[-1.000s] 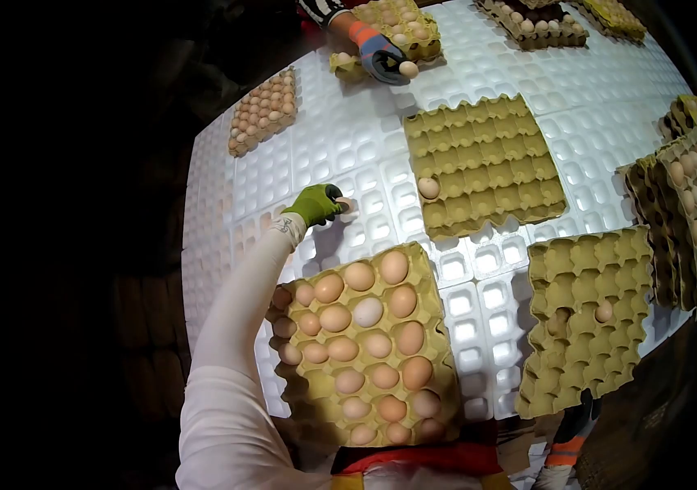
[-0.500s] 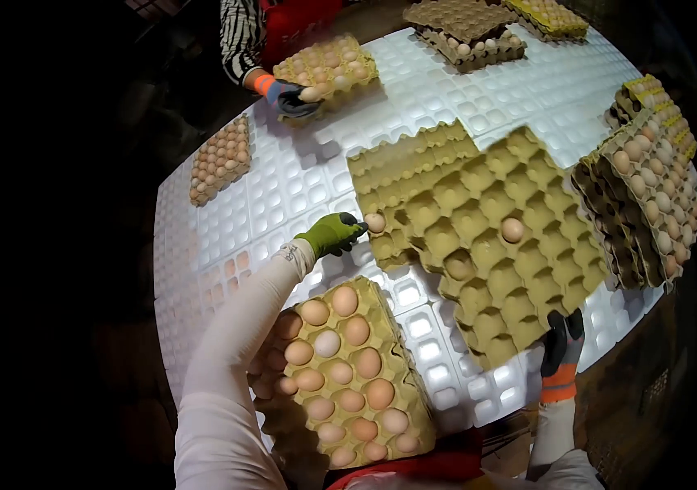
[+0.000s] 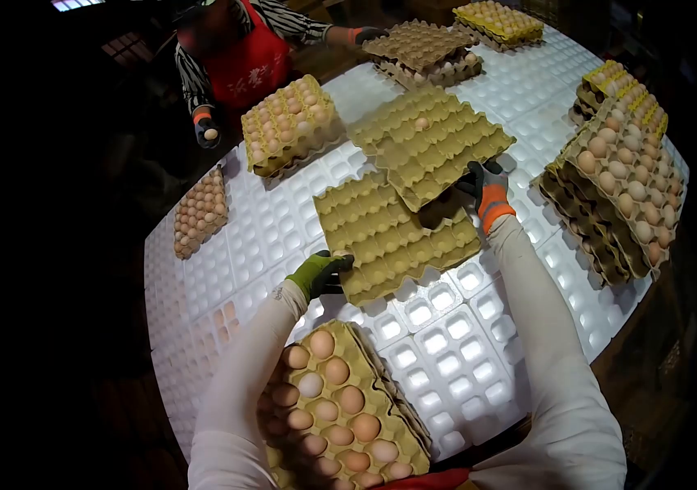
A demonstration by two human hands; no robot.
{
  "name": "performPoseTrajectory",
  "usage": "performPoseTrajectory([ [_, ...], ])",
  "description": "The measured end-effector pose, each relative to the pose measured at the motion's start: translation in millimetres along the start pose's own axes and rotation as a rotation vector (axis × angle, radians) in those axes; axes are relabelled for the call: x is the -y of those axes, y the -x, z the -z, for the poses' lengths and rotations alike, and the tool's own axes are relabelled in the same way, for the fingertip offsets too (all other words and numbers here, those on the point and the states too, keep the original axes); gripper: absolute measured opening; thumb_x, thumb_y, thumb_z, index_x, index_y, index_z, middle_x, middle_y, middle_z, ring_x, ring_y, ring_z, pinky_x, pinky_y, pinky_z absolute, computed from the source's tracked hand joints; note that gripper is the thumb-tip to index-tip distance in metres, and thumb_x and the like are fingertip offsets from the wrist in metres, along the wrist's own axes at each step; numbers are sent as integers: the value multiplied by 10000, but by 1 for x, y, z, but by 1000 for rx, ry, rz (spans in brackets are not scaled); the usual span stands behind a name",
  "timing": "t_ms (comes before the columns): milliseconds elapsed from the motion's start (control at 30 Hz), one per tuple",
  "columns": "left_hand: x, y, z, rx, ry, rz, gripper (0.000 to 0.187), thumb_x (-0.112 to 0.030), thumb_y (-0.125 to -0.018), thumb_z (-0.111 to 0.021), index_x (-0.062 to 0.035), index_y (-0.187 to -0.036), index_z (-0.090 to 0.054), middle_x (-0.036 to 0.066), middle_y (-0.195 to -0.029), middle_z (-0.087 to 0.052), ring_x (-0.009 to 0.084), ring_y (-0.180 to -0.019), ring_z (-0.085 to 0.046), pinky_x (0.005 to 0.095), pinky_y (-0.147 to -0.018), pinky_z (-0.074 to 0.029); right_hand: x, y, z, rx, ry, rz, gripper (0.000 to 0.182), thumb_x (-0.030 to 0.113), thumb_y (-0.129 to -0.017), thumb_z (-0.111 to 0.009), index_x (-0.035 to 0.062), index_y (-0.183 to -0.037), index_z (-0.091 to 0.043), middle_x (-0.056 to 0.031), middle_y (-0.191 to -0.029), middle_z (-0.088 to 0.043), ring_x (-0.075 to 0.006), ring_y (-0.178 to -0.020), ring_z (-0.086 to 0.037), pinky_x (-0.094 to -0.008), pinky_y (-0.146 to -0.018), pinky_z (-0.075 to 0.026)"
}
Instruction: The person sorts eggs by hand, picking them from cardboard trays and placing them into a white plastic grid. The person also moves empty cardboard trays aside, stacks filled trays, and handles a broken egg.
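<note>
My right hand (image 3: 487,192), in an orange and dark glove, grips the near right corner of an egg tray (image 3: 454,143). That tray is tilted and holds one egg (image 3: 422,124). Partly under it lies another egg tray (image 3: 397,245), with no eggs in its visible cups. My left hand (image 3: 320,273), in a green and black glove, has its fingers closed at this lower tray's left edge. Nearest me, below my left hand, sits a tray of brown eggs (image 3: 336,400), partly covered by my left sleeve.
Stacked egg trays (image 3: 622,184) stand at the right. Further filled trays (image 3: 291,122) and a small tray of eggs (image 3: 201,212) are at the left. A covered stack (image 3: 422,53) stands at the back. Across the white dimpled table (image 3: 446,343), a co-worker's hand (image 3: 205,131) holds an egg.
My right hand has carried the upper tray away from me, turning it. My left hand has moved down to the lower tray's edge. The co-worker's hand with an egg has moved left.
</note>
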State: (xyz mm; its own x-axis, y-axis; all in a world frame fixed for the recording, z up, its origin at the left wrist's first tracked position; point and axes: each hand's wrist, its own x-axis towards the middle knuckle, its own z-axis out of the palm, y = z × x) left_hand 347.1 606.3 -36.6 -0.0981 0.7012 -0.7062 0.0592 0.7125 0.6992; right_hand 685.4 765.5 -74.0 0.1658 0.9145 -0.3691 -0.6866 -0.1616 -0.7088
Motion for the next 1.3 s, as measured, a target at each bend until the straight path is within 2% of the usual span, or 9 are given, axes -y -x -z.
performPoseTrajectory([
  [267, -27, 20, 32, -26, 12, -363, 354, -268, -984, -657, -42, -1256, -647, 6, -1081, -682, 113, -968, -646, 266, -853, -524, -5, -68, 42, 126, 89, 89, 211, 154, -944, -649, 27, -1108, -614, -146, -940, -656, -304, -857, -702, -412, -764, -626],
  [467, -42, 102, 40, -186, -2, -363, 321, -269, -956, -709, -59, -1195, -663, -24, -992, -683, 71, -814, -636, 237, -719, -532, -38, -71, 65, 426, 478, 449, 227, 111, -989, -587, 1, -1185, -616, -135, -1003, -649, -263, -875, -669, -380, -815, -618],
  [567, -17, 102, 59, -328, -47, -468, 297, -230, -923, -740, -57, -1148, -650, -20, -932, -669, 75, -786, -617, 234, -682, -519, -51, -15, 27, 319, 1110, 966, 200, 130, -963, -639, 3, -1117, -633, -107, -902, -647, -239, -875, -662, -357, -788, -594],
  [700, -18, 110, 64, -456, 71, -471, 232, -180, -918, -732, -50, -1078, -626, 12, -838, -646, 117, -683, -604, 279, -594, -513, -84, -11, 16, 363, -124, 64, 240, 164, -966, -645, 15, -1153, -613, -116, -992, -685, -236, -941, -681, -370, -892, -571],
  [967, -6, 182, 97, -601, 87, -596, 225, -189, -965, -685, -78, -1156, -641, -55, -940, -644, 53, -767, -612, 213, -639, -500, -83, 9, 5, 24, -122, 62, 351, 128, -891, -724, 64, -1213, -600, -103, -999, -696, -238, -764, -696, -371, -645, -628],
  [1133, -11, 197, 81, -429, -42, -745, 234, -239, -1014, -614, -57, -1159, -635, -28, -992, -636, 76, -862, -600, 242, -761, -509, -111, -6, 29, -262, 710, 198, 430, 278, -888, -772, 36, -1167, -553, -108, -966, -642, -226, -712, -672, -353, -518, -586],
  [1200, -20, 187, 56, -426, -49, -729, 264, -254, -1024, -594, -42, -1176, -633, -17, -1018, -636, 86, -894, -582, 244, -792, -490, -89, 34, 36, -192, 803, 450, 474, 380, -932, -708, 71, -1256, -551, -91, -1112, -627, -208, -815, -655, -345, -543, -557],
  [1233, -26, 182, 37, -366, 29, -710, 267, -230, -1022, -595, -35, -1202, -627, -9, -1045, -641, 96, -910, -597, 256, -804, -505, -41, 96, 23, 104, 227, 95, 410, 397, -995, -601, 90, -1264, -562, -76, -1165, -621, -236, -944, -662, -398, -698, -589],
  [1300, -38, 163, -10, -261, 225, -681, 268, -212, -1015, -610, -36, -1217, -619, -1, -1066, -644, 103, -929, -612, 265, -813, -521, -17, 143, 34, 502, -64, -71, 443, 457, -1036, -515, 137, -1340, -550, -58, -1274, -617, -329, -1108, -647, -548, -886, -555],
])
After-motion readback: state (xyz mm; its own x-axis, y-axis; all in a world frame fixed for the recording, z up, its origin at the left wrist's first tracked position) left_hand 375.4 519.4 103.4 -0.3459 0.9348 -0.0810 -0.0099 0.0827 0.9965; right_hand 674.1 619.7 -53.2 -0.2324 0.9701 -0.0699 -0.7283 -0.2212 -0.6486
